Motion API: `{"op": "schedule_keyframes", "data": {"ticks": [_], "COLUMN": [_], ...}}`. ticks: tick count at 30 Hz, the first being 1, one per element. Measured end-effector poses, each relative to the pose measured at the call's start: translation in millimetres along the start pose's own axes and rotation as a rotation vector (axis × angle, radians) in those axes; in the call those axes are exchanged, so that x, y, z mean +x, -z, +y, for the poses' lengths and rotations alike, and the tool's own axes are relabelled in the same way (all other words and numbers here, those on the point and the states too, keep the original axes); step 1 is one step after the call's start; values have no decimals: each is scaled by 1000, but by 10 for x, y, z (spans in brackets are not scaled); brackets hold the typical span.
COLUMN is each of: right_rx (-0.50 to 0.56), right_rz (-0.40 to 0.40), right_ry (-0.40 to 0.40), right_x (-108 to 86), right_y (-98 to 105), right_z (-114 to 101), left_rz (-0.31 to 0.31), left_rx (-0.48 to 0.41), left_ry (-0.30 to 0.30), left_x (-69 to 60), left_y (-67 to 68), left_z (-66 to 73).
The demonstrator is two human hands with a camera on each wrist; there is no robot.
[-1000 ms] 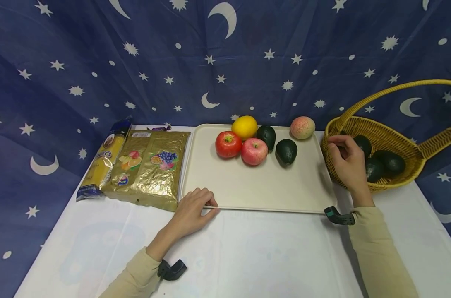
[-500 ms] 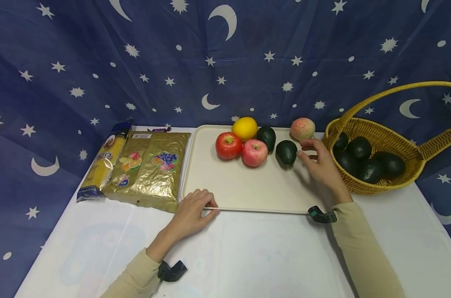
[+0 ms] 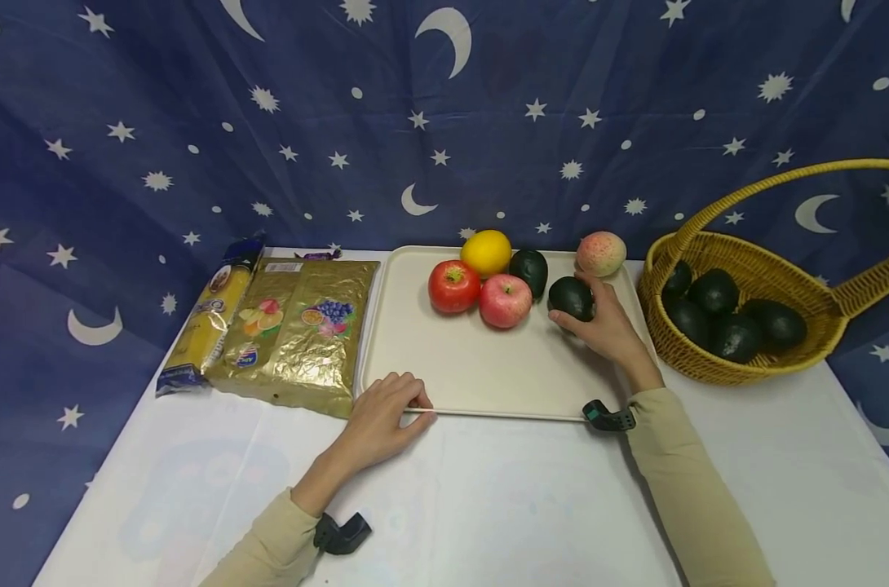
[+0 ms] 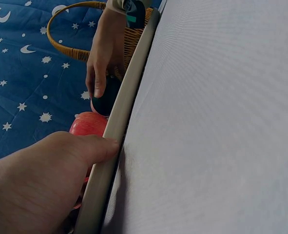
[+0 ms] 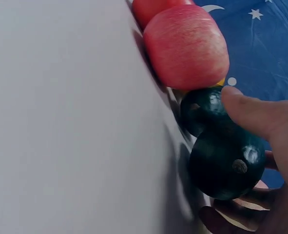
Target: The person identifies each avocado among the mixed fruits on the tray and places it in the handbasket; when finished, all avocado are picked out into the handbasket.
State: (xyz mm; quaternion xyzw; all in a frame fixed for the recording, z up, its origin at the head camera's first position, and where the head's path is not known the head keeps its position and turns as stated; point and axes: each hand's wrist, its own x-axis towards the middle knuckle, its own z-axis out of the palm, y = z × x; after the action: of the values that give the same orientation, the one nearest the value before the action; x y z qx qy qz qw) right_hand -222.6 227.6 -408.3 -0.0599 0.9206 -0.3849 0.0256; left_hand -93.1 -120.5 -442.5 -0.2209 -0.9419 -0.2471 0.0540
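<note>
My right hand (image 3: 608, 330) holds a dark green avocado (image 3: 571, 298) over the right part of the cream tray (image 3: 481, 367), thumb on one side and fingers on the other. In the right wrist view the held avocado (image 5: 224, 168) hides part of a second avocado (image 5: 202, 107). The left hand (image 3: 386, 416) grips the tray's front rim near its left corner; in the left wrist view its thumb lies on the rim (image 4: 126, 97). On the tray also lie a red fruit (image 3: 453, 286), a pink apple (image 3: 505, 301), a lemon (image 3: 486, 253) and a peach (image 3: 601, 253).
A wicker basket (image 3: 657, 326) with a tall handle stands right of the tray, several avocados (image 3: 734, 337) inside. Left of the tray lie a gold foil bag (image 3: 290, 334), a yellow-and-blue packet (image 3: 202, 322) and a small purple wrapper (image 3: 320, 255). A star-patterned cloth (image 3: 268, 147) hangs behind.
My right hand has moved left from the basket to the nearer avocado on the tray and taken hold of it; that avocado now looks tilted. The left hand has stayed on the rim.
</note>
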Motion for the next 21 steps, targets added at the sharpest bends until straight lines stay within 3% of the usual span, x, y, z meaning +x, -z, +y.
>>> {"op": "schedule_keyframes", "data": {"ticks": [8,14,21], "right_rx": [34,55,51], "right_rz": [91,66,36], "right_ry": [9,81,106], "right_x": [-34,-59,-172], "right_y": [-67,-59,31], "right_z": [-4,-9,-20], "left_rz": [-6,-3,5], "left_rx": [6,5,12], "left_ry": [4,0,-4], "left_x": [-3,-4,1], "left_y": [-1,-5,-8], "left_z": [1,6,6]}}
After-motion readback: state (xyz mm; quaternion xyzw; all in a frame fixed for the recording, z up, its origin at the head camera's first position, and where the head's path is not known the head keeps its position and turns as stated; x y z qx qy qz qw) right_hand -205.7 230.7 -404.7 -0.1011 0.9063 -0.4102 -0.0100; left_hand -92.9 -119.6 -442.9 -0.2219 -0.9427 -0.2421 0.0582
